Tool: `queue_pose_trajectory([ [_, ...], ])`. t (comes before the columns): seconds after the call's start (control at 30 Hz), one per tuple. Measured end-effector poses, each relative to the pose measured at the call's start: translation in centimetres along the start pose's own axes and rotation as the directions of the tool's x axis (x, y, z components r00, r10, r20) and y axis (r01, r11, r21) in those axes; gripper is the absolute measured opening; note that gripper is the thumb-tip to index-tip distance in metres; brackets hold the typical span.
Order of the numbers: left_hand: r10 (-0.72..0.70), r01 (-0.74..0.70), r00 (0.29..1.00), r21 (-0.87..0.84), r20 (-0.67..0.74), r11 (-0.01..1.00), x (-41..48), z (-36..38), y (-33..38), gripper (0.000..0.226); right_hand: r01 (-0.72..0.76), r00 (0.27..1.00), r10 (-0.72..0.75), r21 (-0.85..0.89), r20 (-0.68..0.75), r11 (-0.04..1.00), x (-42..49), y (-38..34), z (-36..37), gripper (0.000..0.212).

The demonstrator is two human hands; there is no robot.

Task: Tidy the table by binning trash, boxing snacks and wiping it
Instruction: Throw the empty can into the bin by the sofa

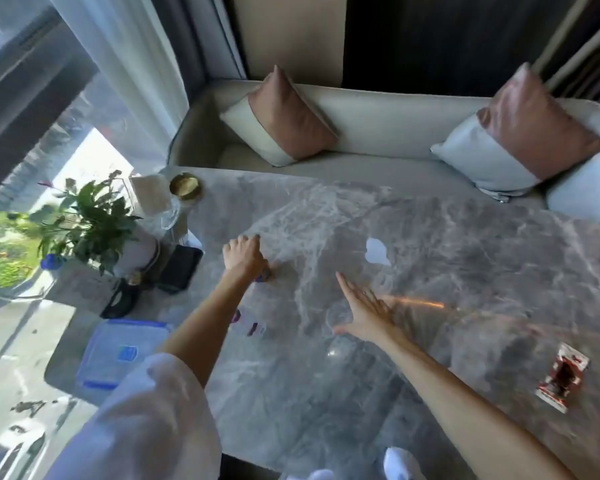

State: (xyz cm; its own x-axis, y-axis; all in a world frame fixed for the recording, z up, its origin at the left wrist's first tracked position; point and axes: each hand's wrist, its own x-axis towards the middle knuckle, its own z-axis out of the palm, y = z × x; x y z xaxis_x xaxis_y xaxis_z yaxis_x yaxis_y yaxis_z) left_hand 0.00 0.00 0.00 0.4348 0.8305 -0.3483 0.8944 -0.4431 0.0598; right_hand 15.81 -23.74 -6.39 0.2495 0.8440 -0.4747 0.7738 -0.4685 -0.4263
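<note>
Rightward, red snack packet (561, 377) lengthwise near-to-far, left hand (245, 258) fingers clutching purple item (263, 274), right hand (368, 311) fingers splayed.

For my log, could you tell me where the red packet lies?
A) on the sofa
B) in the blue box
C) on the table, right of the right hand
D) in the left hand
C: the red packet lies on the table, right of the right hand.
</note>
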Motion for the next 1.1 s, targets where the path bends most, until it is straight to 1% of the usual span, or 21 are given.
queue_pose_trajectory([
  [0.07,0.027,-0.033,0.993,0.052,0.112,0.998,1.9,-0.4,-1.9,0.079,-0.028,0.998,0.028,-0.018,0.049,0.999,0.8,-0.9,0.8,0.131],
  [0.13,0.047,-0.063,0.978,0.075,0.205,0.995,3.6,0.3,-4.0,0.097,-0.071,0.990,0.079,-0.077,0.120,0.995,1.2,-0.9,2.4,0.133],
  [0.2,0.086,-0.105,0.966,0.065,0.243,0.992,4.8,1.8,-5.6,0.104,-0.125,0.975,0.141,-0.106,0.170,0.986,1.7,-0.8,3.5,0.128],
  [0.27,0.145,-0.150,0.958,0.002,0.249,0.989,5.8,3.3,-7.1,0.104,-0.172,0.969,0.185,-0.091,0.161,0.981,2.0,-0.9,4.5,0.118],
  [0.33,0.223,-0.208,0.947,-0.088,0.231,0.974,6.4,4.6,-8.1,0.101,-0.184,0.976,0.192,-0.081,0.105,0.980,2.1,-1.0,5.3,0.107],
  [0.43,0.342,-0.288,0.921,-0.265,0.186,0.920,6.9,6.3,-8.6,0.091,-0.193,0.980,0.195,-0.070,0.025,0.979,2.2,-1.1,5.9,0.097],
  [0.53,0.372,-0.294,0.915,-0.374,0.157,0.880,6.9,7.8,-8.3,0.082,-0.204,0.979,0.204,0.000,-0.014,0.979,2.2,-1.4,6.4,0.094],
  [0.6,0.353,-0.272,0.928,-0.437,0.116,0.858,6.7,8.3,-8.0,0.079,-0.242,0.969,0.245,0.134,-0.005,0.961,2.0,-1.5,6.4,0.093],
  [0.7,0.307,-0.224,0.948,-0.524,0.077,0.822,6.1,8.2,-7.3,0.078,-0.300,0.950,0.310,0.346,0.027,0.889,1.4,-1.5,6.0,0.094],
  [0.8,0.228,-0.168,0.973,-0.624,0.017,0.763,5.3,6.7,-6.7,0.079,-0.309,0.928,0.374,0.570,0.004,0.761,0.6,-1.1,5.1,0.090],
  [0.9,0.177,-0.171,0.982,-0.694,-0.063,0.700,3.5,4.0,-6.5,0.085,-0.212,0.923,0.380,0.753,-0.054,0.623,-0.3,-0.7,3.2,0.074],
  [0.93,0.157,-0.194,0.980,-0.722,-0.118,0.664,2.7,2.9,-6.6,0.085,-0.174,0.925,0.373,0.793,-0.072,0.583,-0.6,-0.5,2.3,0.068],
  [1.03,0.085,-0.337,0.932,-0.761,-0.351,0.554,-0.9,-0.9,-6.5,0.068,-0.081,0.933,0.344,0.868,-0.107,0.489,-1.8,-0.4,-0.5,0.062],
  [1.1,-0.010,-0.353,0.912,-0.794,-0.411,0.495,-4.2,-3.1,-6.6,0.067,-0.002,0.938,0.323,0.932,-0.124,0.364,-3.0,-0.7,-2.0,0.059],
])
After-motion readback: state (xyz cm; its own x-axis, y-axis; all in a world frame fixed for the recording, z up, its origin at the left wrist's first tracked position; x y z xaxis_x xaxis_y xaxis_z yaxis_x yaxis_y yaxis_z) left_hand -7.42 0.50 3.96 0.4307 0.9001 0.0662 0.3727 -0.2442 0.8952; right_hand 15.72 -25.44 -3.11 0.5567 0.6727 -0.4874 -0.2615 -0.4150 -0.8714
